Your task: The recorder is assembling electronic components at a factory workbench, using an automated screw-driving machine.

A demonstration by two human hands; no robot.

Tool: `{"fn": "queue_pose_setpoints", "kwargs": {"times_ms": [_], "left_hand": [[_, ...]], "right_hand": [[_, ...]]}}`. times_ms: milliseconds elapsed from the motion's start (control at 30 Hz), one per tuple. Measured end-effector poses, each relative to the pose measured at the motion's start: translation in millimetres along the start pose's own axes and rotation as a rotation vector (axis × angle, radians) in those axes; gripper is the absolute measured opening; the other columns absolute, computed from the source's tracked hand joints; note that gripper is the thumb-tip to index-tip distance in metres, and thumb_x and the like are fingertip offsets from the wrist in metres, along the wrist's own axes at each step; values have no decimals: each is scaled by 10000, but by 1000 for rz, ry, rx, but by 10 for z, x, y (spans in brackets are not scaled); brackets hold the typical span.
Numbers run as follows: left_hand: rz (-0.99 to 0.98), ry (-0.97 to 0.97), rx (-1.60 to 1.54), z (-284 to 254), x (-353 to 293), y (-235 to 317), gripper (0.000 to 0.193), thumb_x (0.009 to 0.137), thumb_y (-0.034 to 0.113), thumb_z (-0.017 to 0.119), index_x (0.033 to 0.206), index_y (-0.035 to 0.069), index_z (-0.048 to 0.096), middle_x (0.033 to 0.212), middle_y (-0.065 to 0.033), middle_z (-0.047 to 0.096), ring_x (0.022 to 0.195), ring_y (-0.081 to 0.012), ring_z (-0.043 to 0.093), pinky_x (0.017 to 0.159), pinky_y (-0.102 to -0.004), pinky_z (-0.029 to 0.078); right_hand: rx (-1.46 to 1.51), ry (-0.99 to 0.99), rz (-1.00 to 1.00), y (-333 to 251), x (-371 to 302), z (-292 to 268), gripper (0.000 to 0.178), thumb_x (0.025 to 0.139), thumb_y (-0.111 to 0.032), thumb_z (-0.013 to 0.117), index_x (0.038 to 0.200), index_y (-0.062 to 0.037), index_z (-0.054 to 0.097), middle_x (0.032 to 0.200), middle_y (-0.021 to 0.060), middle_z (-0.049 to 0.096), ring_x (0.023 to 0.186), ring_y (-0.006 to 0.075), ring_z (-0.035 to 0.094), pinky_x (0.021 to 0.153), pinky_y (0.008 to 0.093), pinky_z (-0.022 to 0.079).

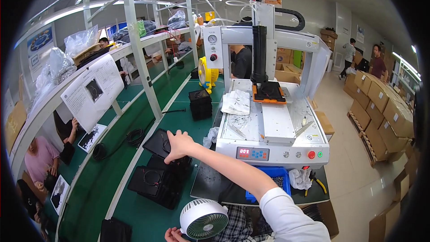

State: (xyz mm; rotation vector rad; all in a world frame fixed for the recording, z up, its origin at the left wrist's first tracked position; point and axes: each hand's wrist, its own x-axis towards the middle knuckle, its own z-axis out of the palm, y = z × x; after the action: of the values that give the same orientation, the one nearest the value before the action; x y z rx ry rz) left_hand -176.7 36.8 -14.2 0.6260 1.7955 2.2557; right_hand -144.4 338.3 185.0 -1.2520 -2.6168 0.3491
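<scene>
Working the stacks, with the right hand on a case!
Apparently gripping the tilted case by its edge, thumb to fingers, above the bench, left of the machine. Lifting or setting down; cannot tell which. Likely calls for a firm hold and levelling. Curling the left hand beside the fan; cannot tell whether gripping.
</scene>
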Motion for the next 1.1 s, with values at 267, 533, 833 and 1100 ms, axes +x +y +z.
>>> {"fn": "queue_pose_setpoints", "kwargs": {"times_ms": [267, 533, 833, 1100], "left_hand": [[-19, 0, -11, -20, 5, -44, 233, 980, 213, 415, 1104, 22, 464, 985, -67, 509, 902, -138, 500, 803, -260, 414], [-43, 10, -58, -4, 14, -44, 250, 974, 223, 432, 1111, 16, 464, 987, -66, 500, 919, -142, 489, 829, -262, 404], [77, 78, 14, 37, -13, 93, 203, 944, 143, 486, 1041, -32, 518, 969, -150, 571, 853, -221, 551, 784, -320, 465], [5, 101, 0, 32, 9, 142, 207, 954, 147, 455, 1065, -20, 509, 956, -140, 584, 826, -210, 563, 746, -300, 479]], "right_hand": [[87, 61, -229, 59, -1145, -718, 1175, 540, -424, 730, 1422, 34, 101, 1145, 282, 439, 946, 401, 499, 849, 395, 446], [200, 76, -211, 532, -2388, -1037, 1172, 593, -401, 755, 1432, 14, 50, 1201, 289, 440, 1091, 410, 464, 927, 405, 404], [166, 224, -111, 950, -3109, -1093, 1146, 586, -442, 757, 1436, -13, 119, 1229, 247, 459, 1059, 386, 484, 918, 412, 403], [223, 286, -60, 1053, -3311, -1080, 1149, 580, -438, 765, 1435, -12, 126, 1210, 234, 477, 1042, 368, 501, 895, 401, 418]]}}
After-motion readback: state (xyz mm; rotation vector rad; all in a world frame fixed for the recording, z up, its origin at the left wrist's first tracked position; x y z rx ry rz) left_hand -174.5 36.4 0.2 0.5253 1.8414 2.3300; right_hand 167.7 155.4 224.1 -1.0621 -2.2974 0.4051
